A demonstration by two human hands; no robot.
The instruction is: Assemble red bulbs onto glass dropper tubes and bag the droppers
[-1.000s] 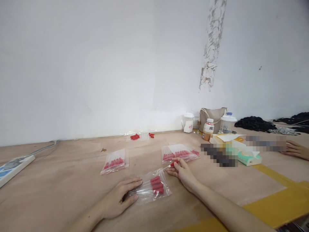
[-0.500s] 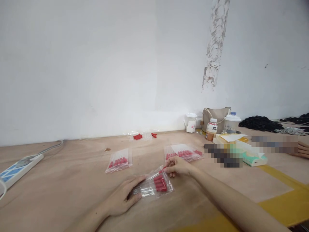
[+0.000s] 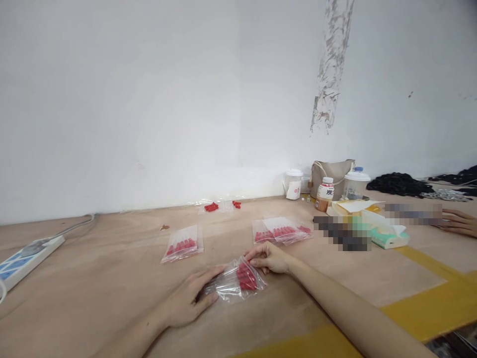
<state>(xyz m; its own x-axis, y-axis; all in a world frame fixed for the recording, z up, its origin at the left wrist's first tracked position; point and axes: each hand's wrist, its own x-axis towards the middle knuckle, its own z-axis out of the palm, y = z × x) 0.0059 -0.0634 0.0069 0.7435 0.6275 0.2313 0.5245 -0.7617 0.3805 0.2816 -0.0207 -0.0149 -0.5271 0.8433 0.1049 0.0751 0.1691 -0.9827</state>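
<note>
A clear zip bag (image 3: 228, 287) lies flat on the table, with several small red cylindrical pieces (image 3: 247, 278) side by side at its right end. Thumb and fingers of my left hand (image 3: 192, 298) hold the bag's left end. My right hand (image 3: 270, 257) is pinched at the upper right part of the bag, on a red piece that its fingertips mostly hide. Beyond my hands lie a filled bag with a white card (image 3: 187, 232) on the left and overlapping filled bags (image 3: 285, 231) on the right, all with similar red pieces.
Loose red pieces (image 3: 211, 207) lie on plastic near the wall. A power strip (image 3: 33, 261) sits at the left. A bottle (image 3: 325, 195), lidded cups (image 3: 293, 185), a grey-beige pouch (image 3: 330, 174) and a tissue pack (image 3: 389, 236) stand at the right. Another person's hand (image 3: 460, 222) rests beyond.
My right hand has shifted slightly left over the bag, and the red piece at its fingertips now shows less. My left hand stays on the bag. The other person's hand has moved slightly left.
</note>
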